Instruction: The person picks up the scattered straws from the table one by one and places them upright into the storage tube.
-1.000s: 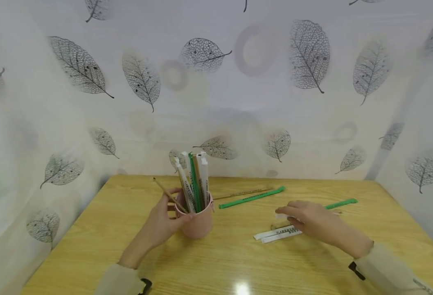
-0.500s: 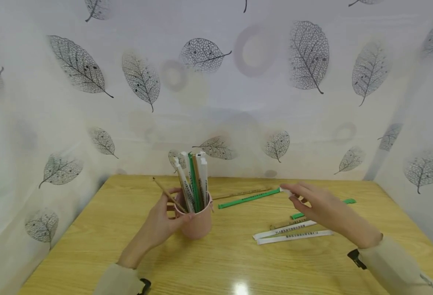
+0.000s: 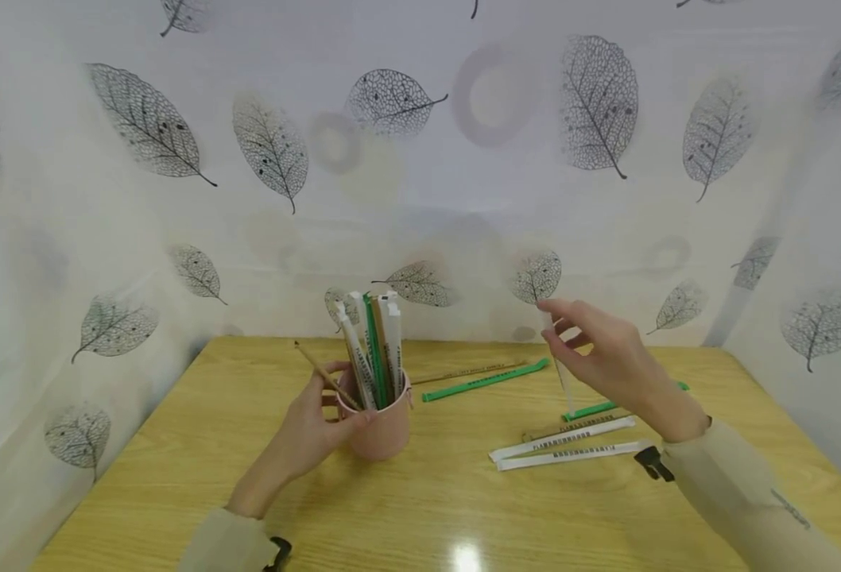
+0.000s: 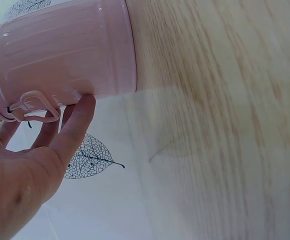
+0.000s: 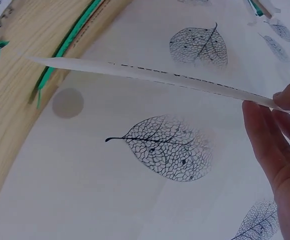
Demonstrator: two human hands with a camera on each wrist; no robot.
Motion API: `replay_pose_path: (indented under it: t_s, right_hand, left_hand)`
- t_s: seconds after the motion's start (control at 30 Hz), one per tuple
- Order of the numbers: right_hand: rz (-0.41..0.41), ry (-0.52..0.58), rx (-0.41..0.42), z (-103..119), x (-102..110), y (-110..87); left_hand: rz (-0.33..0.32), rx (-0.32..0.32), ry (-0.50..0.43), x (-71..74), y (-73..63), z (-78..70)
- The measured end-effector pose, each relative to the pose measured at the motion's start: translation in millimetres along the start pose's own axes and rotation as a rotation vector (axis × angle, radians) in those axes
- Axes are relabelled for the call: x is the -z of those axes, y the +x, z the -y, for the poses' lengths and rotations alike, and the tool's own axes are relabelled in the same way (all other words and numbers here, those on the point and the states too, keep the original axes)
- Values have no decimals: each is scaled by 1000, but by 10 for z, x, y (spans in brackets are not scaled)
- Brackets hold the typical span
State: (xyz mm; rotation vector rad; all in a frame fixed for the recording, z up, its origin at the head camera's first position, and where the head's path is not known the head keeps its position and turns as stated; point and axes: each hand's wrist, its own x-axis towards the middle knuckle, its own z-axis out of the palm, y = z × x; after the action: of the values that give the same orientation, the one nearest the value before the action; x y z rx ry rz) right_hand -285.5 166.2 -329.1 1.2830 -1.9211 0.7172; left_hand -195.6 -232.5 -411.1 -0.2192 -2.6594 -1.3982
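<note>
Left hand [image 3: 303, 435]: fingers and thumb curled round the pink cup [image 3: 382, 433], left of the table's [image 3: 420, 508] middle; a tug could tip it.
Brown straw [image 3: 315, 364]: leans over the cup's rim; a knock could flip it out.
Green straw [image 3: 485, 381]: near the far edge.
Right hand [image 3: 610, 357]: pinches a white straw [image 5: 155, 76] by its upper end; slack fingers could drop it.

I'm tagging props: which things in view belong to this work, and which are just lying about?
Likely in the job:
pink pail, in the left hand
white wrapped straw, in the right hand
straws inside the pail
loose straws

Just setting:
wooden table
leaf-print backdrop
</note>
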Motion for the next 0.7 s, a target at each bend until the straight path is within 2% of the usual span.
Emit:
replay_pose_path:
  t_s: [0.17, 0.3, 0.57, 0.7]
  right_hand:
    - [-77, 116, -84, 111, -109, 216]
    - [-155, 223, -116, 198, -219, 400]
    - [-343, 548, -122, 412, -412, 792]
    - [-426, 639, -112, 526, -501, 962]
  left_hand:
    - [-5, 0, 1, 10, 1, -6]
    - [-4, 2, 1, 12, 4, -3]
    - [-2, 12, 10, -2, 11, -7]
    - [-6, 15, 8, 3, 7, -9]
